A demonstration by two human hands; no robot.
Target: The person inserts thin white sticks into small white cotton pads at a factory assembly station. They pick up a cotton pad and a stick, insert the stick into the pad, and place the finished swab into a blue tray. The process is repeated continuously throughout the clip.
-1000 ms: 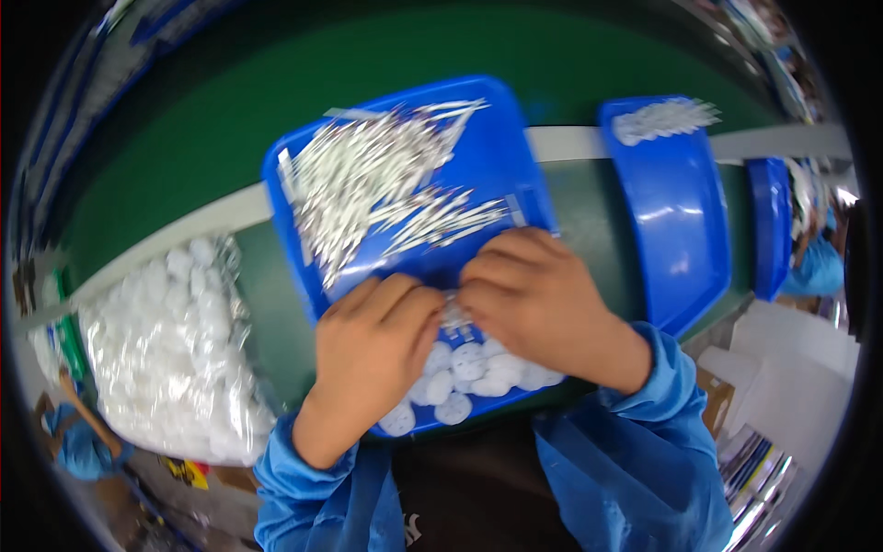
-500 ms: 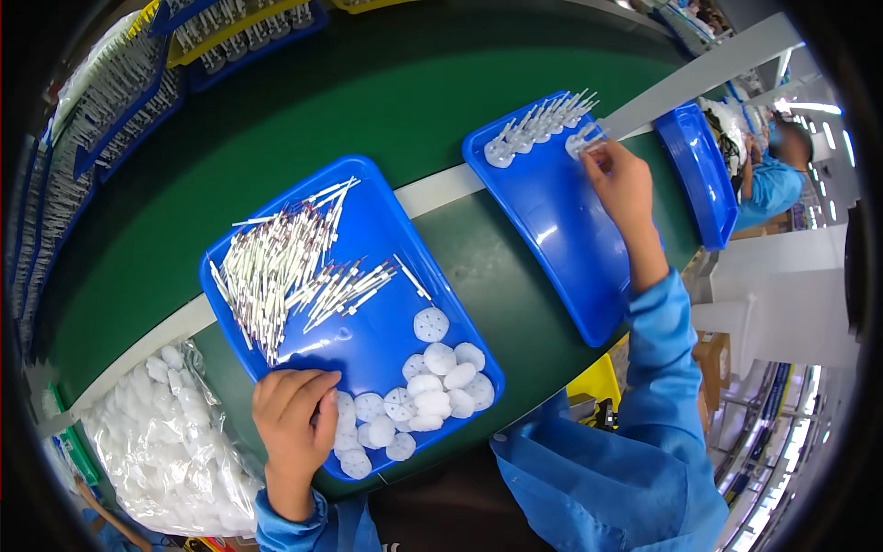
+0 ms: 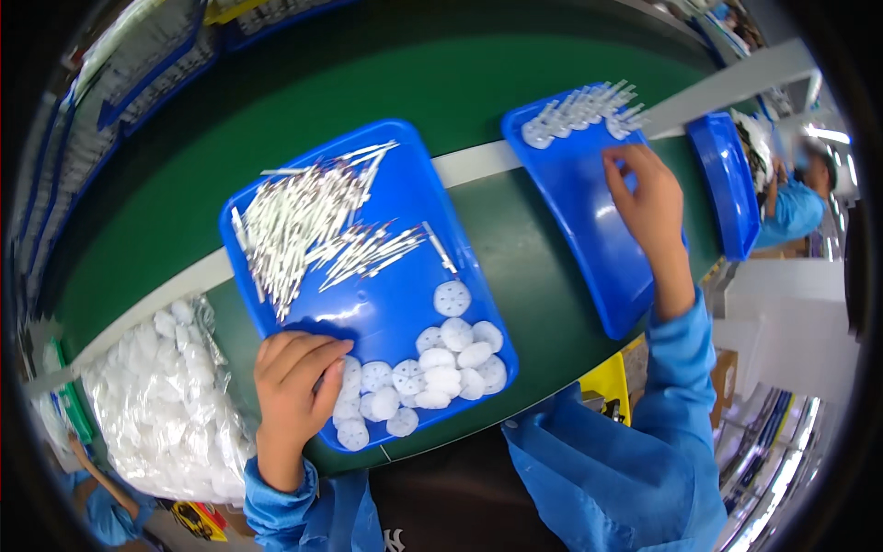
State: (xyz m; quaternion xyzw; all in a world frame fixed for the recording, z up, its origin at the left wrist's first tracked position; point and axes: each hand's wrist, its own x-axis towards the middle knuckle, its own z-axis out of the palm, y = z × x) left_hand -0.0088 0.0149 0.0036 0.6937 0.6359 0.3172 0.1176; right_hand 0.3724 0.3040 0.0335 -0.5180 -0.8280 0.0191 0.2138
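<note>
My left hand (image 3: 296, 385) rests at the near left edge of a blue tray (image 3: 386, 308), its fingers loosely bent, thumb apart, nothing visible in it. The tray holds a heap of thin white sticks with dark ends (image 3: 299, 225). Closer to me lie several round white perforated discs (image 3: 441, 379), and a single disc (image 3: 452, 299) sits apart beside a few loose sticks. Over a second blue tray (image 3: 598, 230) hovers my right hand (image 3: 651, 198), thumb and forefinger apart, holding nothing. Just beyond its fingertips stand rows of discs with upright sticks (image 3: 579, 112).
At the left lies a clear plastic bag of white discs (image 3: 166, 405). Stacked trays of finished pieces (image 3: 156, 83) line the far left. Another blue tray (image 3: 722, 189) is at the right, with a co-worker in blue (image 3: 796, 212) behind it. A grey bar (image 3: 736, 87) crosses the far right.
My right hand has let go of a disc with sticks at the second tray and drawn back toward me. The left hand stays by the tray edge. The whole view has shifted slightly.
</note>
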